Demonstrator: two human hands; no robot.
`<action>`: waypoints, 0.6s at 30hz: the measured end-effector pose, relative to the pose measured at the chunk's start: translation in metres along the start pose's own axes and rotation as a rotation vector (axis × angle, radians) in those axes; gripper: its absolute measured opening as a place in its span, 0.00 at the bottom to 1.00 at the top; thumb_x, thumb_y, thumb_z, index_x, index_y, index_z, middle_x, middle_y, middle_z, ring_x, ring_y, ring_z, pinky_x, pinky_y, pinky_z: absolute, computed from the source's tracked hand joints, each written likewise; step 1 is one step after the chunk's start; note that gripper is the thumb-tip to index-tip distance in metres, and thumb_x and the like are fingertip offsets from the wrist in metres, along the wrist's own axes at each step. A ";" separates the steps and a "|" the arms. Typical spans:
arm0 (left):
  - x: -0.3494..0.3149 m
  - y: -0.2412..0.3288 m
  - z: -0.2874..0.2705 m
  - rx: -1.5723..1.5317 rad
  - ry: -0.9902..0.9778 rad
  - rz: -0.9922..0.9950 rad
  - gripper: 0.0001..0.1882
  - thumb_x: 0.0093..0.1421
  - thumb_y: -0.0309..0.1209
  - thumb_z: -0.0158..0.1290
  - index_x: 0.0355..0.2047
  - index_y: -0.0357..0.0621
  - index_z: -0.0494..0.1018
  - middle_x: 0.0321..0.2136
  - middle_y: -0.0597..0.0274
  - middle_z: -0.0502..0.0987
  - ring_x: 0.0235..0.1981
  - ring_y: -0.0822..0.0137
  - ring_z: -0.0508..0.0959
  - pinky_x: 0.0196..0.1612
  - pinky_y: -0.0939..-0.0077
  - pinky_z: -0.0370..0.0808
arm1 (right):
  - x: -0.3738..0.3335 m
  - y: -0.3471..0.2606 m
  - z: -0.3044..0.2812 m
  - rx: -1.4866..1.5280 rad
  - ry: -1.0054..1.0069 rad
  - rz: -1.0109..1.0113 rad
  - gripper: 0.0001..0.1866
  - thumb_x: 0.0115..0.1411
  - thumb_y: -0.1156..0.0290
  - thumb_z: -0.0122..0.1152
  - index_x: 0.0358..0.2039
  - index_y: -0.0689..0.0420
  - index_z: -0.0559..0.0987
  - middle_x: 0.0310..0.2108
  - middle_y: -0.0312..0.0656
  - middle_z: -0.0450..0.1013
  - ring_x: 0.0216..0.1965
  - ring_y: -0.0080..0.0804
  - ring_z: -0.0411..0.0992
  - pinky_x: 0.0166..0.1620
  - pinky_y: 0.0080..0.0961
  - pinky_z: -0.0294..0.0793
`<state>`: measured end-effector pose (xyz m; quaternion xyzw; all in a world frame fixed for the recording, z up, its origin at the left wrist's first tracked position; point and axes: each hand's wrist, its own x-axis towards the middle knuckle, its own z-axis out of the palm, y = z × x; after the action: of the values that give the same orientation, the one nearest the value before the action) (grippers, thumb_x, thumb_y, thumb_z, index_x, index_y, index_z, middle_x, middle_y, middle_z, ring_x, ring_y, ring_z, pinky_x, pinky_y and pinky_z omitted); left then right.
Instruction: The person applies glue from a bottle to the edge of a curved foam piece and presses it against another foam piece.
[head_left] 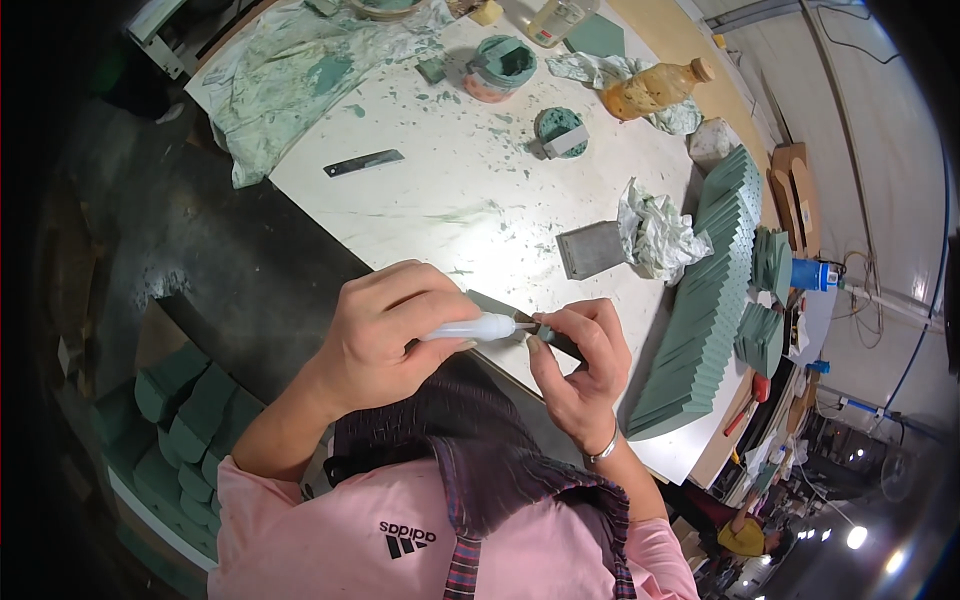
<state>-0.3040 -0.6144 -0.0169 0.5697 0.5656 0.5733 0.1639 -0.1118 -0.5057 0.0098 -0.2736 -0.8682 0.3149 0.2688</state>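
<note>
Left hand [390, 325]: curled, thumb and fingers closed round a white squeeze bottle [470, 328]. Bottle's long axis lies nearly level, left to right, nozzle pointing right at the right hand's fingertips. Can't tell if the tip touches anything.

Right hand [585, 345]: thumb and index nearly together, pinching the right end of a flat green piece [500, 304]; other fingers loosely bent. Piece's long axis slants from upper left down to lower right, roughly along the near edge of the white table [430, 225], just by that edge. Its right end is partly hidden by the fingers.

Further out: grey plate [590, 250] beyond the right hand, crumpled white cloth [660, 235] touching its right side. Long row of green pieces [695, 310] runs along the table's right edge. Dark flat blade [363, 163] near the left corner, stained cloth [300, 90] over the left edge. Small tub [562, 130] and larger tub [500, 68] toward the far edge, amber bottle [650, 92] right of both, cap pointing right
</note>
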 end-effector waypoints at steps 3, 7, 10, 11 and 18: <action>-0.001 -0.001 -0.001 0.003 0.008 0.020 0.15 0.39 0.17 0.64 0.31 0.38 0.79 0.26 0.57 0.77 0.23 0.61 0.76 0.25 0.72 0.71 | -0.003 0.001 0.001 -0.005 -0.008 -0.019 0.15 0.45 0.83 0.67 0.37 0.62 0.79 0.31 0.43 0.70 0.28 0.28 0.70 0.30 0.21 0.69; 0.002 0.007 -0.001 0.019 0.008 0.030 0.13 0.41 0.20 0.66 0.29 0.40 0.78 0.24 0.59 0.76 0.23 0.60 0.77 0.24 0.70 0.73 | -0.005 0.001 0.000 -0.004 -0.001 -0.017 0.16 0.44 0.83 0.67 0.37 0.62 0.79 0.31 0.43 0.69 0.28 0.28 0.70 0.30 0.21 0.69; 0.002 0.008 -0.001 0.029 0.001 0.028 0.13 0.41 0.20 0.66 0.29 0.40 0.78 0.24 0.59 0.76 0.23 0.61 0.77 0.24 0.70 0.73 | -0.005 0.001 -0.001 -0.012 -0.007 -0.017 0.16 0.44 0.83 0.67 0.37 0.63 0.79 0.31 0.43 0.69 0.28 0.28 0.70 0.30 0.21 0.69; 0.002 0.008 0.000 0.029 0.002 0.027 0.13 0.41 0.20 0.66 0.29 0.40 0.78 0.24 0.59 0.76 0.23 0.61 0.77 0.24 0.70 0.73 | -0.005 0.000 -0.001 -0.021 0.003 -0.013 0.16 0.43 0.83 0.67 0.36 0.62 0.80 0.30 0.43 0.69 0.27 0.31 0.71 0.29 0.23 0.71; 0.000 0.007 0.003 0.016 0.032 0.046 0.12 0.42 0.20 0.66 0.29 0.39 0.78 0.22 0.61 0.74 0.21 0.61 0.75 0.22 0.71 0.71 | -0.008 0.002 0.000 -0.014 0.016 0.005 0.17 0.41 0.82 0.67 0.36 0.61 0.81 0.28 0.44 0.70 0.27 0.35 0.72 0.29 0.27 0.72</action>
<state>-0.2986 -0.6154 -0.0118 0.5745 0.5593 0.5817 0.1370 -0.1061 -0.5095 0.0059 -0.2803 -0.8675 0.3073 0.2730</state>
